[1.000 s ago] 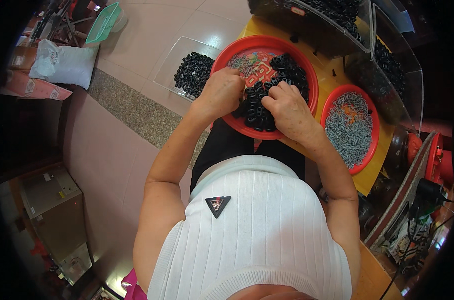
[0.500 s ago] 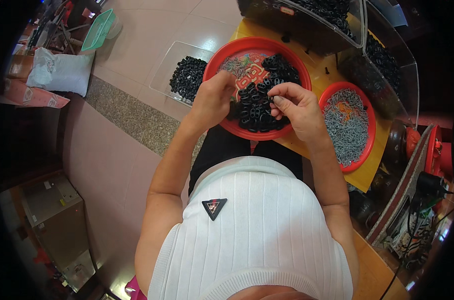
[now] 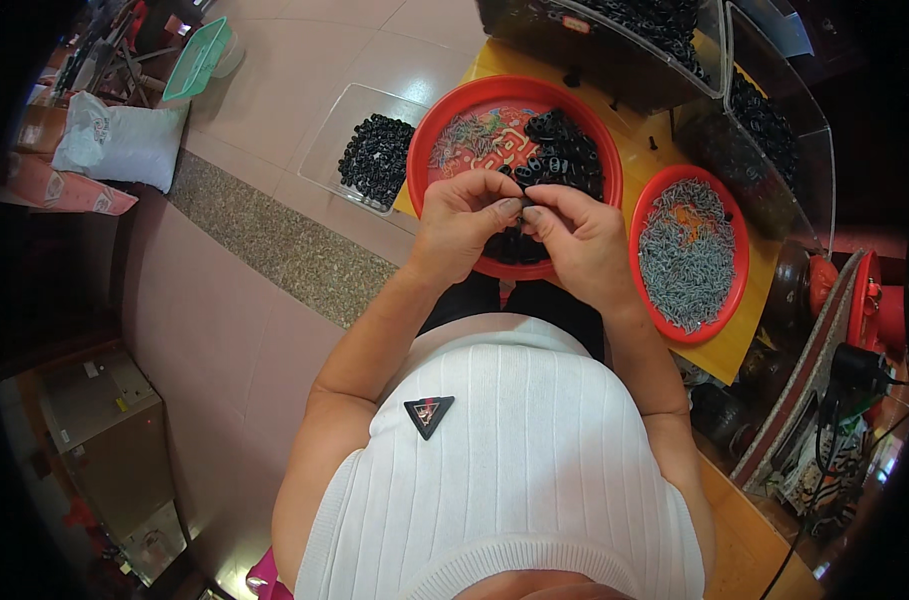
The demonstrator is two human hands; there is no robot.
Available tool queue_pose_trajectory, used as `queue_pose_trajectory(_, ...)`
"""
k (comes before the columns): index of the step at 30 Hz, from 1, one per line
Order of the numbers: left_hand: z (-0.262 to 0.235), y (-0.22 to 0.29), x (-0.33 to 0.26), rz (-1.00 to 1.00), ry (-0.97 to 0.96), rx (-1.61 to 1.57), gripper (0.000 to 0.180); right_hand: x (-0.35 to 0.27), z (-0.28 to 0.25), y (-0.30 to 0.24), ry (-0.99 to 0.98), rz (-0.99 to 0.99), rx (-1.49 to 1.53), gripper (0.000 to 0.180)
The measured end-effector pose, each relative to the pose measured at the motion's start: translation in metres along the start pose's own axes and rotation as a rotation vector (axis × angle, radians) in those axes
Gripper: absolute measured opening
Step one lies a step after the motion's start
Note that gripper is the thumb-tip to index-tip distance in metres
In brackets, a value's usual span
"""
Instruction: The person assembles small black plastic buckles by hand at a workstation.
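Over the near part of a large red tray (image 3: 436, 110), my left hand (image 3: 462, 225) and my right hand (image 3: 586, 245) meet fingertip to fingertip. Each is closed in a pinch on a small black part (image 3: 523, 200); the fingers hide most of it, so its exact kind does not show. Below and beyond them lies a heap of black plastic pieces with oval holes (image 3: 564, 150). Thin grey screws (image 3: 456, 140) are strewn at the tray's far left, on its patterned red bottom.
A smaller red tray (image 3: 744, 265) full of grey screws stands to the right on a yellow board (image 3: 719, 358). Clear bins (image 3: 614, 65) of black parts stand behind. A clear shallow box (image 3: 324, 130) of small black pieces lies left. Farther left are a white sack (image 3: 124, 145) and a green basket (image 3: 198, 58).
My left hand has come right, out of the area by the screws, and my right hand has shifted left. Their fingertips now meet at the small black part.
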State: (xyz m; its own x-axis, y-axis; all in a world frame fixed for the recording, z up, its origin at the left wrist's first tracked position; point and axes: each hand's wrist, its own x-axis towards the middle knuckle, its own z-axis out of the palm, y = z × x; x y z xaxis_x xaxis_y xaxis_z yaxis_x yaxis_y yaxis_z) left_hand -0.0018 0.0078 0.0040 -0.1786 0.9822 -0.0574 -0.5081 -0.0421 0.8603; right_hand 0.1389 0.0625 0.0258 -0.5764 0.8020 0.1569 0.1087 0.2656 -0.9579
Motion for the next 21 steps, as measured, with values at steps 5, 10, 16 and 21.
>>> queue_pose_trajectory(5, 0.000, -0.004, 0.000, 0.000, 0.007, 0.028, 0.009, 0.002, -0.002, -0.019, -0.036, -0.179, -0.315, 0.016)
queue_pose_trajectory(10, 0.002, -0.003, 0.001, -0.028, -0.012, 0.015, 0.009, 0.000, -0.005, -0.012, -0.063, -0.063, -0.248, 0.010)
queue_pose_trajectory(16, -0.005, -0.005, 0.006, -0.132, 0.004, -0.387, 0.009, 0.001, -0.009, 0.001, 0.035, 0.091, 0.055, 0.010)
queue_pose_trajectory(21, -0.004, -0.002, 0.004, -0.200, -0.012, -0.515, 0.009, 0.001, -0.003, -0.018, 0.057, 0.306, 0.411, 0.007)
